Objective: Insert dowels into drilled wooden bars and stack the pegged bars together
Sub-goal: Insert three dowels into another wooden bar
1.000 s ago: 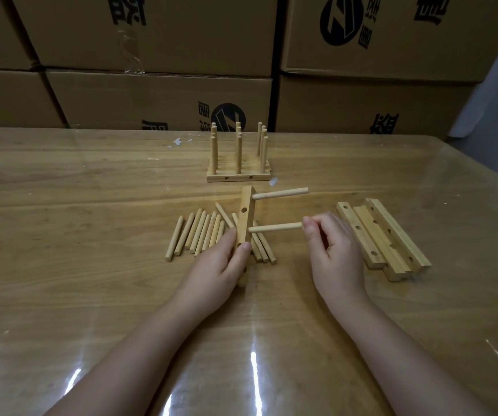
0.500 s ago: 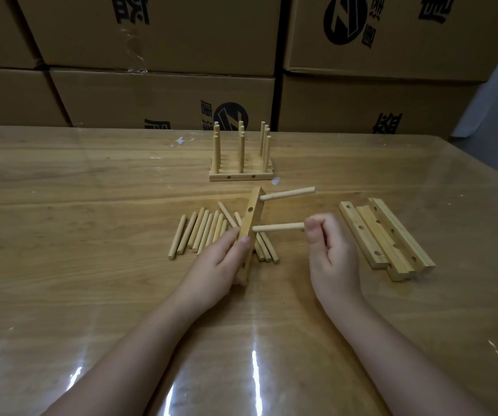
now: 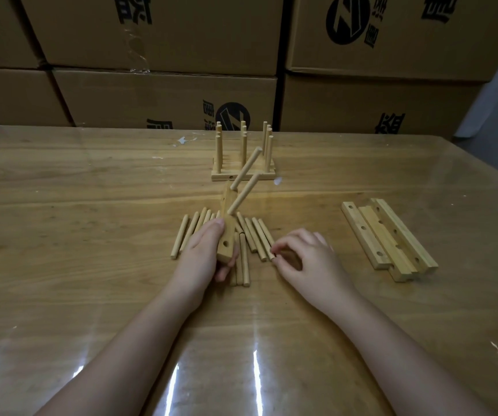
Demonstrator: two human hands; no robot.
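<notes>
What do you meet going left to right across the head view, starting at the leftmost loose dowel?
Leftmost loose pale wooden dowel → drilled wooden bar carrying two dowels, gripped by the left hand → right hand → pile of flat drilled wooden bars.
</notes>
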